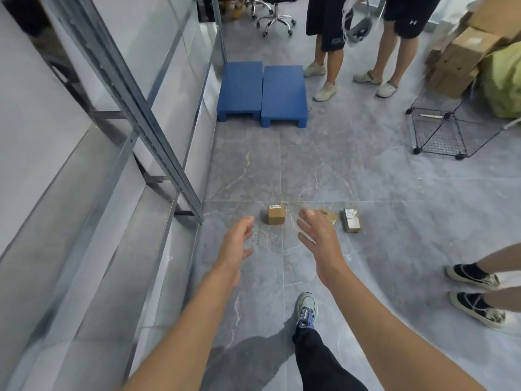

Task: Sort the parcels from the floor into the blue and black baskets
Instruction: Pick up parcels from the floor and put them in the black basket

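Note:
Three parcels lie in a row on the grey floor. A small brown cardboard box (276,214) sits between my hands. A flat brownish packet (329,216) is partly hidden behind my right hand. A dark packet with a white label (351,220) lies furthest right. My left hand (238,240) reaches forward, fingers relaxed, holding nothing, left of the box. My right hand (315,232) stretches out with straight fingers, empty, over the middle packet. A black wire-mesh basket (448,128) stands at the far right. No blue basket is in view.
Two blue plastic platforms (262,91) stand ahead by the wall. A metal rack (135,114) runs along the left. Two people stand at the back, another person's shoes (476,292) at right. Stacked cardboard boxes (465,52) and a green bag fill the far right corner. My foot (306,309) steps forward.

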`<state>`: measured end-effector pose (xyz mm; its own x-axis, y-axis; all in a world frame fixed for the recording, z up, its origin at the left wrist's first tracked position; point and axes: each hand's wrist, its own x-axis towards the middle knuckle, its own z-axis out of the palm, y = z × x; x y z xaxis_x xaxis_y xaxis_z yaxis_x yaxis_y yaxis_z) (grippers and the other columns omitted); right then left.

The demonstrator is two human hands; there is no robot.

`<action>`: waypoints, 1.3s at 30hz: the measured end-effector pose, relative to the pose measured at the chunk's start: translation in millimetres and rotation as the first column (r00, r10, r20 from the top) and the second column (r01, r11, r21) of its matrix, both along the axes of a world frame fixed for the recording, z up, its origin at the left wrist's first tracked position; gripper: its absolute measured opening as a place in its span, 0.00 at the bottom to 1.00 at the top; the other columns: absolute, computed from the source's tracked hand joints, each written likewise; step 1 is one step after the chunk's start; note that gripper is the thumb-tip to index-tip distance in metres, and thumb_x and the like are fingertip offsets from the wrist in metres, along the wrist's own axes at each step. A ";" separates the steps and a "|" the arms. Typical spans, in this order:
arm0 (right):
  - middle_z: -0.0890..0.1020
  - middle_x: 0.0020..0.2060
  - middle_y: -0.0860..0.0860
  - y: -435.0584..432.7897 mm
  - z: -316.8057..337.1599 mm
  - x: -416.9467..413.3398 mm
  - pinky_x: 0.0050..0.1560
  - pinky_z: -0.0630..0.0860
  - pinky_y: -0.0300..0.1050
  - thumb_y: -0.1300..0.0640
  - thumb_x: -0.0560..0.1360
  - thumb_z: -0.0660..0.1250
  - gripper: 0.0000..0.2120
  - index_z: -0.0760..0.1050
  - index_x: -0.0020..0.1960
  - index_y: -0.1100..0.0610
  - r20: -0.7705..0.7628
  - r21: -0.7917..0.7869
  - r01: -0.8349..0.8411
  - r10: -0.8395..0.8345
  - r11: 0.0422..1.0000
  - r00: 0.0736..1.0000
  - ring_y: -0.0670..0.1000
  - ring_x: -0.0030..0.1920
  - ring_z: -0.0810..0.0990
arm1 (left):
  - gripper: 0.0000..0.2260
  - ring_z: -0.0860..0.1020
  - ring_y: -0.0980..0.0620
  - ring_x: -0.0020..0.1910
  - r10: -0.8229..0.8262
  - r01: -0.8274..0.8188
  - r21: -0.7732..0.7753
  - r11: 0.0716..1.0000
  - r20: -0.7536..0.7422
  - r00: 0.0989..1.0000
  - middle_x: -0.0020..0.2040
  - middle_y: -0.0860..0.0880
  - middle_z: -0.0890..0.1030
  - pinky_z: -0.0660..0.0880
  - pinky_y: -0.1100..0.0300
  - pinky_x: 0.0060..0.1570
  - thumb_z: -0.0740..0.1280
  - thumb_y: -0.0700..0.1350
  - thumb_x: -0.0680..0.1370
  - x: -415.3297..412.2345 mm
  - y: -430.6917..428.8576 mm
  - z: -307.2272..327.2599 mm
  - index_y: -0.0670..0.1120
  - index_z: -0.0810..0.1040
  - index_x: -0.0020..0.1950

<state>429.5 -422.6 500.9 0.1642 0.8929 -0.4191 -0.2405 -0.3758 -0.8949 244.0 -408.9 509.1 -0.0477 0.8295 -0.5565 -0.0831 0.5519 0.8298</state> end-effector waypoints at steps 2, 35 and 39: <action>0.80 0.67 0.44 33.4 -17.2 18.6 0.74 0.72 0.52 0.45 0.85 0.63 0.19 0.75 0.73 0.50 -0.003 -0.030 -0.007 0.007 1.000 1.000 0.46 0.69 0.78 | 0.21 0.74 0.53 0.70 0.013 -0.013 -0.041 0.999 -0.002 1.000 0.72 0.51 0.77 0.72 0.48 0.64 0.62 0.56 0.84 16.0 32.3 -15.4 0.49 0.74 0.75; 0.74 0.75 0.52 420.7 -370.6 61.0 0.78 0.66 0.55 0.44 0.85 0.62 0.26 0.68 0.78 0.57 0.058 -0.533 0.016 0.018 0.846 0.998 0.54 0.74 0.73 | 0.09 0.76 0.58 0.57 -0.265 0.193 -0.517 0.834 -0.069 0.962 0.61 0.53 0.78 0.72 0.57 0.52 0.60 0.54 0.85 52.1 432.7 -359.5 0.52 0.77 0.57; 0.74 0.75 0.52 441.2 -466.1 70.0 0.78 0.67 0.54 0.42 0.85 0.62 0.29 0.68 0.79 0.58 0.052 -0.593 0.006 0.031 0.805 0.998 0.52 0.74 0.73 | 0.09 0.74 0.58 0.48 -0.316 0.200 -0.570 0.797 -0.111 0.942 0.52 0.54 0.76 0.71 0.58 0.46 0.61 0.57 0.84 65.0 458.2 -450.8 0.53 0.76 0.51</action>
